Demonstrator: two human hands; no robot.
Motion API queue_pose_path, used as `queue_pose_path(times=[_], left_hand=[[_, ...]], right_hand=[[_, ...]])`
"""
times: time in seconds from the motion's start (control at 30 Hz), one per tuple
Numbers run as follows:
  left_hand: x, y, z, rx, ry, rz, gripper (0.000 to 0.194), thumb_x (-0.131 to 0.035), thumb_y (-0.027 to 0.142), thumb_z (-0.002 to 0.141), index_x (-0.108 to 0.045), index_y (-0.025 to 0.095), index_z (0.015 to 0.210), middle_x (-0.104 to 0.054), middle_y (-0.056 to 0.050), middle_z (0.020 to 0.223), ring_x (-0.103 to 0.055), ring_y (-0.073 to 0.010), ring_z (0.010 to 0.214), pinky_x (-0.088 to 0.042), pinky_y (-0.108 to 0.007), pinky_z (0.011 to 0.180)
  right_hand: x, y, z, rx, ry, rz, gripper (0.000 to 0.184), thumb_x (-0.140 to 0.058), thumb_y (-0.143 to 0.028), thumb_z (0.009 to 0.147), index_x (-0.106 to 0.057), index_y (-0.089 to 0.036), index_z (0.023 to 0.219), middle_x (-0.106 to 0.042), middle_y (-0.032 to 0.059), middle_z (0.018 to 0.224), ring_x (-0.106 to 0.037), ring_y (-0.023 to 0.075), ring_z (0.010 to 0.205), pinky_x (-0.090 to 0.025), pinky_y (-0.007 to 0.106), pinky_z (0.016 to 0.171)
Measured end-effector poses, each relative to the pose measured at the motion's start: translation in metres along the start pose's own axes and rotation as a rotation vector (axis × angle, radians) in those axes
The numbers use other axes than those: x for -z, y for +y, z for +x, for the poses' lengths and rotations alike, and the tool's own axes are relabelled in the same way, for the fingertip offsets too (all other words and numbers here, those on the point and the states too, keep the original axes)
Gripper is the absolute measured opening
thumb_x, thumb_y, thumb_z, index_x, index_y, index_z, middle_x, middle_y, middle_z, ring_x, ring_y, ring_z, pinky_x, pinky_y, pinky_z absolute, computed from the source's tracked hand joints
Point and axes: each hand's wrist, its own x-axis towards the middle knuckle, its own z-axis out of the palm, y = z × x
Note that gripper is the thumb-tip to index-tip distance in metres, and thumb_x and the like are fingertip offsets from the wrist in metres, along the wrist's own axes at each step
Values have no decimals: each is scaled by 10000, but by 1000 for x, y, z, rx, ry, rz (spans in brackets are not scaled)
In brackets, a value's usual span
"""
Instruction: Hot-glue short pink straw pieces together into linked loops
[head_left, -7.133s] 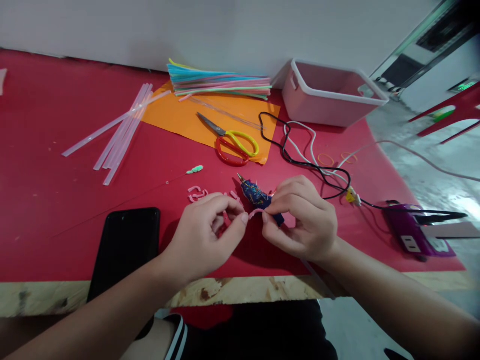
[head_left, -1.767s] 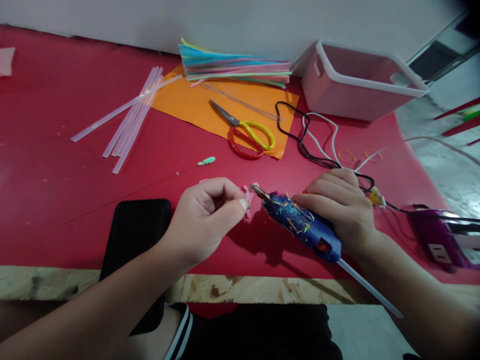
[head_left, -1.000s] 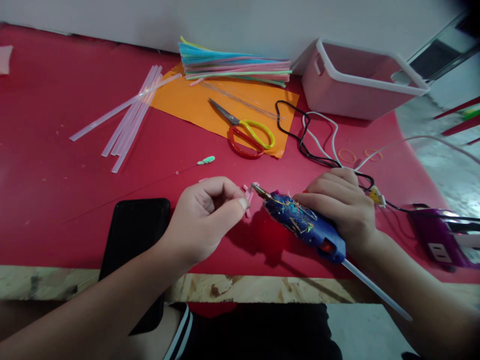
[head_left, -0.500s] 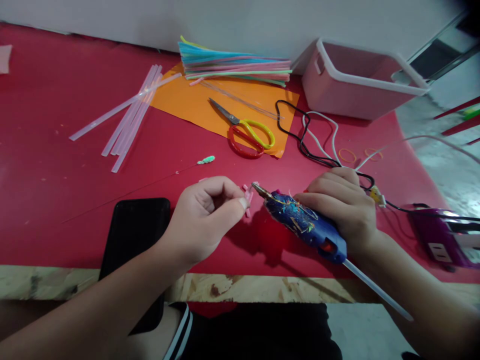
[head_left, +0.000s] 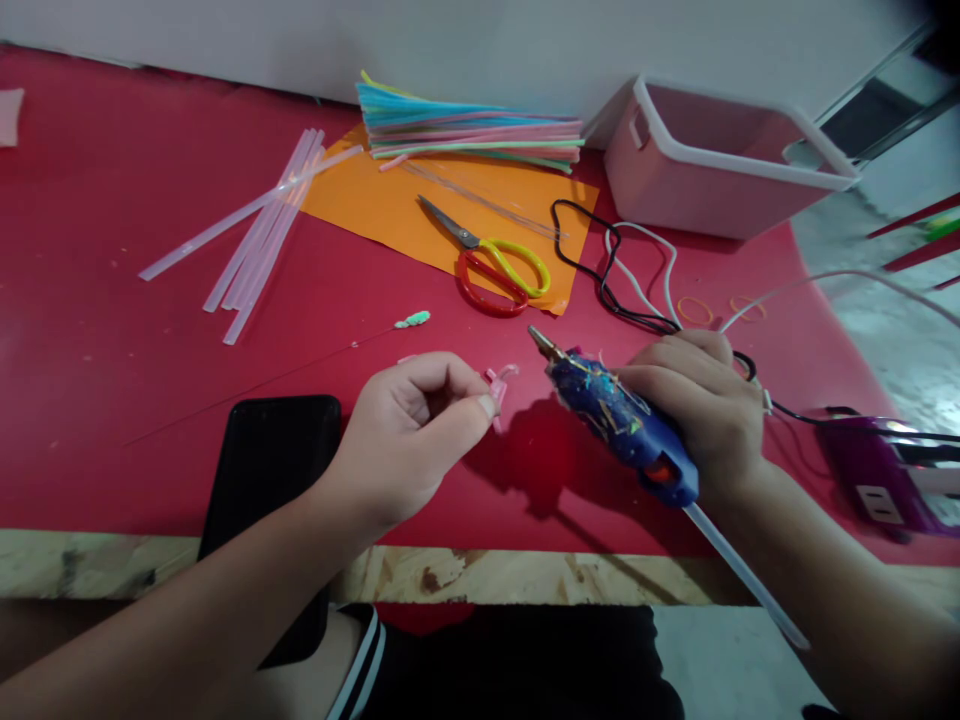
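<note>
Between thumb and fingertips, my left hand (head_left: 427, 430) pinches a small pink piece (head_left: 498, 384), with a thin, pale curl at its upper right end. Part of that piece is hidden by the fingers. Closed around the handle of a blue hot glue gun (head_left: 611, 415) is my right hand (head_left: 694, 400). The gun's metal nozzle points up and left, apart from the pink piece. A clear glue stick (head_left: 746, 575) sticks out of its back end. Left of my left hand lies a thin wire with a mint-green fuzzy tip (head_left: 412, 320).
Scissors (head_left: 480, 250) and a bundle of pipe cleaners (head_left: 472, 125) lie on an orange sheet (head_left: 352, 205). Several glue sticks (head_left: 262, 230) are at the left, a black phone (head_left: 274, 470) by my left forearm. A pink bin (head_left: 675, 180), cables (head_left: 600, 280) and a purple power strip (head_left: 870, 470) stand right.
My right hand has drawn the glue gun up and right, so its nozzle has come away from the pink piece. My left hand has stayed nearly still.
</note>
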Motion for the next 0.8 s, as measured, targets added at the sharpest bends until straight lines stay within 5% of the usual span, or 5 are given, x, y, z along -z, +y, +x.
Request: queue_pose_path(times=[0.07, 0.3, 0.43, 0.57, 0.8], left_hand=[[0, -1, 0, 4, 5, -12, 132, -632, 117, 722, -588, 199, 628, -452, 95, 484, -336, -50, 418, -281, -218, 434], [-1, -1, -1, -6, 21, 65, 117, -637, 168, 792, -600, 202, 687, -490, 77, 536, -373, -65, 446, -313, -215, 451], [0, -1, -4, -204, 10, 473, 118, -626, 157, 823, -632, 198, 714, -547, 37, 621, -462, -96, 540, -365, -223, 510], [2, -7, -6, -515, -82, 827, 141, -600, 125, 844, -663, 192, 737, -560, 23, 648, -513, -111, 599, -397, -230, 575], [2, -15, -8, -662, -199, 916, 160, -582, 153, 891, -668, 178, 758, -646, -20, 713, -588, -136, 656, -445, -246, 613]], right_hand=[[-2, 2, -1, -43, -60, -47, 88, -577, -220, 902, -628, -210, 973, -621, 11, 730, -555, 172, 670, -361, 376, 744], [-8, 7, -7, -220, -335, -95, 608, -530, -90, 622, -538, -189, 1222, -688, 94, 1041, -639, 281, 961, -376, 416, 845], [4, 1, 0, -243, -287, -153, 499, -585, -207, 672, -596, -191, 1170, -654, 126, 1028, -583, 344, 977, -375, 464, 803], [13, -13, 7, -166, -53, 19, 188, -629, -214, 779, -647, -219, 966, -659, 79, 849, -578, 261, 789, -368, 468, 762], [3, -29, 10, -36, 55, 140, 116, -752, -311, 831, -684, -220, 856, -653, 12, 747, -581, 188, 712, -387, 411, 716]])
